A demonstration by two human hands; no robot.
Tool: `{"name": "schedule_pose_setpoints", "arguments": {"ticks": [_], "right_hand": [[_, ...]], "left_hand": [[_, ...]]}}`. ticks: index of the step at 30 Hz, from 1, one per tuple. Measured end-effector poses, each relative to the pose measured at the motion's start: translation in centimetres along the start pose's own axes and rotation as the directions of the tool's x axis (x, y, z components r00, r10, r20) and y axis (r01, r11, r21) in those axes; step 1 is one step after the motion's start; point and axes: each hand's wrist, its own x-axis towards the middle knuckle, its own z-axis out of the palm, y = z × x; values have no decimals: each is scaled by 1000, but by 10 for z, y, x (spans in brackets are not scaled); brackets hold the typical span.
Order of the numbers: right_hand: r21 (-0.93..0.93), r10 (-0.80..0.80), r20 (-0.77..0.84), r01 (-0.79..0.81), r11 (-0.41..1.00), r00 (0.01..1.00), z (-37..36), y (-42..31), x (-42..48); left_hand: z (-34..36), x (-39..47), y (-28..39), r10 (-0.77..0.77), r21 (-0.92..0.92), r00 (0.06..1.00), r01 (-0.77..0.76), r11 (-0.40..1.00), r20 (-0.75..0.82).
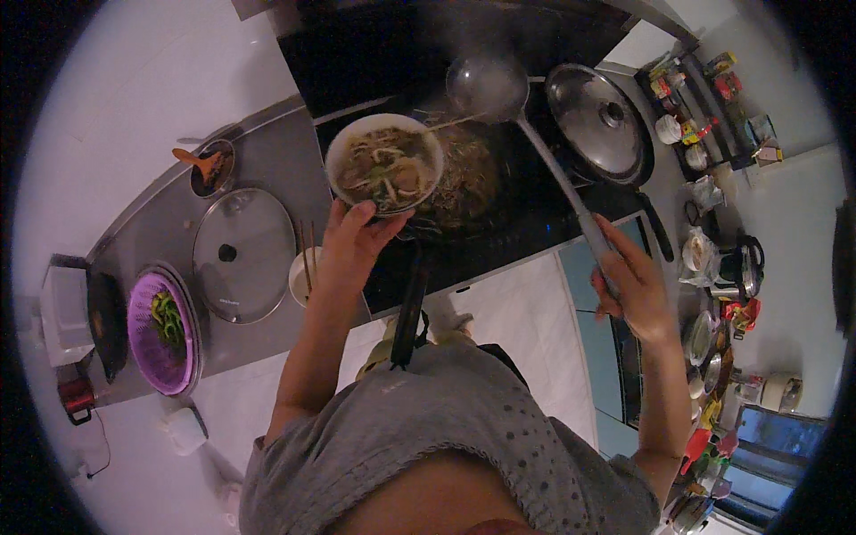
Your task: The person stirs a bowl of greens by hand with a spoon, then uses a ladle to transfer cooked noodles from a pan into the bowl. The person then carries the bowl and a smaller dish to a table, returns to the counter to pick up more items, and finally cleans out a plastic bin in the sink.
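Observation:
My left hand (354,244) grips the near rim and side of a white bowl (336,150). Broth, pale strips that look like noodles or mushrooms, and greens fill the bowl (388,167). Around the grey handle of a large metal ladle (491,83) closes my right hand (628,284); the ladle's head is raised beyond the bowl to the right. A thin pale strand (461,122) runs between bowl rim and ladle. Below them a pan of steaming food (468,174) sits on the black cooktop (394,274), partly hidden by the bowl. The pan's dark handle (409,301) points towards me.
A lidded wok (595,124) stands right of the pan, its handle (655,227) jutting out. On the left counter lie a glass lid (244,267), a small bowl with chopsticks (299,277), a seasoning bowl with orange spoon (214,167), and a purple basket (144,334) of green peppers. A spice rack (712,110) stands right.

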Motion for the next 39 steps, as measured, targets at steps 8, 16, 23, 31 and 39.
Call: {"name": "schedule_pose_setpoints", "arguments": {"ticks": [8, 16, 23, 31, 39], "right_hand": [[-202, 9, -40, -17, 979, 999, 10, 71, 92], [-505, -150, -80, 90, 859, 985, 29, 90, 125], [-335, 60, 89, -27, 942, 994, 56, 84, 110], [167, 300, 421, -398, 902, 856, 40, 68, 87], [245, 343, 421, -469, 848, 840, 27, 60, 82]], "left_hand": [[-24, -21, 22, 26, 108, 993, -14, 994, -114], [-27, -37, 34, 4, 143, 990, 17, 990, -142], [-21, -58, 39, 71, 202, 981, -33, 979, -183], [-31, -74, 41, 56, 170, 975, -20, 985, -213], [-41, -76, 36, 35, 153, 976, -1, 988, -214]]}}
